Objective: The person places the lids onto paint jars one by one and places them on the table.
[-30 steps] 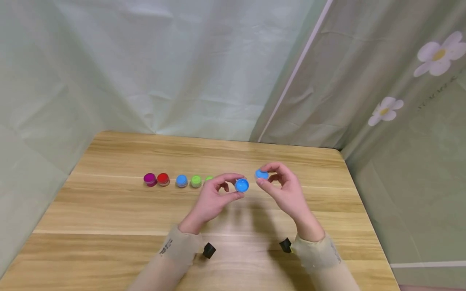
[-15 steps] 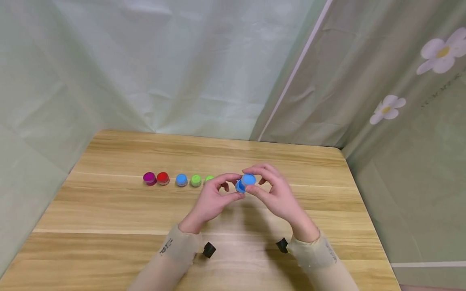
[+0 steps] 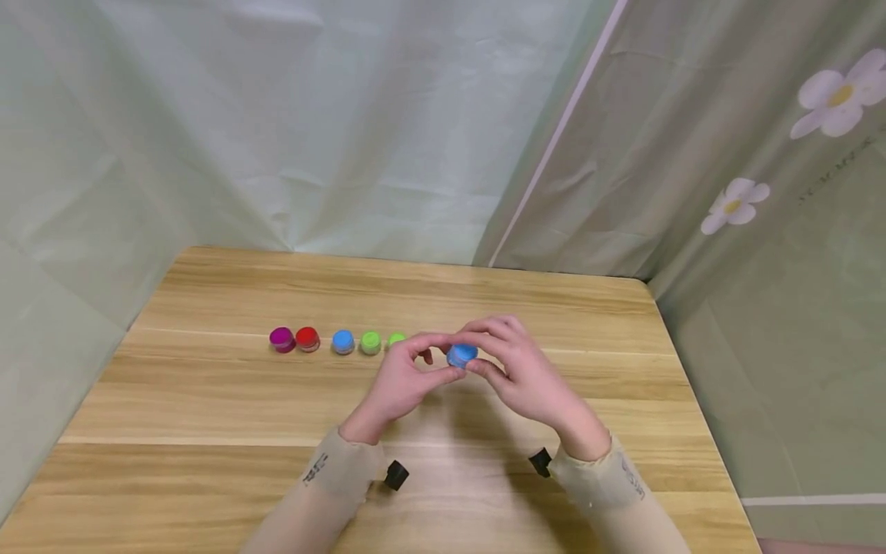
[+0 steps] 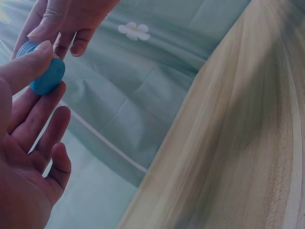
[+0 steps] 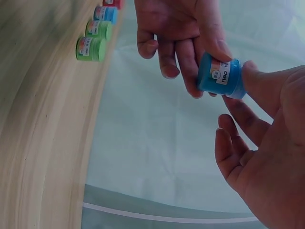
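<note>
Above the table, both hands meet at one small blue paint jar (image 5: 217,75) with a label on its side. My left hand (image 3: 404,377) pinches the jar's body between thumb and fingers. On the other end, my right hand (image 3: 522,369) grips the blue lid (image 3: 465,351), which sits on the jar's mouth; whether it is fully seated I cannot tell. In the left wrist view, the left thumb covers part of the jar (image 4: 47,78).
Left of the hands, a row of closed jars stands on the wooden table (image 3: 208,400): purple (image 3: 282,339), red (image 3: 308,339), blue (image 3: 343,342), green (image 3: 371,343), and another green jar (image 3: 396,338) partly behind the left hand. Curtains (image 3: 388,138) hang around the table.
The right hand has moved left with the blue lid, from beside the open jar to over its mouth. My left hand has stayed nearly in place, holding the jar.
</note>
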The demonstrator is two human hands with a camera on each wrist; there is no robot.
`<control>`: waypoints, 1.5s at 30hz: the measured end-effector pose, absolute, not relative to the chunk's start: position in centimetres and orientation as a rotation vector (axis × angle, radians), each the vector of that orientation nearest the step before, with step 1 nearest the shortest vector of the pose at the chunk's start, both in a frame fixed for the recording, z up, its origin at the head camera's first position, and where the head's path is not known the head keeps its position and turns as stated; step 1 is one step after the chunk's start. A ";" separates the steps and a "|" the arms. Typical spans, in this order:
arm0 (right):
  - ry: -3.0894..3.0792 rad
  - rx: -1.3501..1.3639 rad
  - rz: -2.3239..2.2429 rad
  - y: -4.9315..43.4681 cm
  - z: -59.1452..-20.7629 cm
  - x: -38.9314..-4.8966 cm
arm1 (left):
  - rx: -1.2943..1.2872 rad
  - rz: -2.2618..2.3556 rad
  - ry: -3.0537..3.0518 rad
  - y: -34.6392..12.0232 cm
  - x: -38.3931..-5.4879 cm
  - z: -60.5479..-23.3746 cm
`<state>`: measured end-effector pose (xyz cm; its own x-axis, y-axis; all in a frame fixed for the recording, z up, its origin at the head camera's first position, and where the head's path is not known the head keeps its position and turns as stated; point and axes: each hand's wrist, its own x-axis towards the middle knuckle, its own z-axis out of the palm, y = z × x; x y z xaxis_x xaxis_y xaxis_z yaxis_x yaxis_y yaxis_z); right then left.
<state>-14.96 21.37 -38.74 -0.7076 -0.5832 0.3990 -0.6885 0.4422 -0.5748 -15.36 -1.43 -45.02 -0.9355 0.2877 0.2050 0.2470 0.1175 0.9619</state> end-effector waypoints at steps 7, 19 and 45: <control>-2.530 1.135 1.018 21.2 -38.6 -14.9 | 0.553 1.980 2.313 -1.6 -15.3 -44.9; -2.621 0.872 0.971 20.7 -38.9 -14.9 | 0.541 1.960 2.276 -1.5 -15.3 -44.3; -2.426 1.273 1.074 21.3 -38.8 -16.0 | 0.595 1.945 2.278 -1.7 -15.3 -44.4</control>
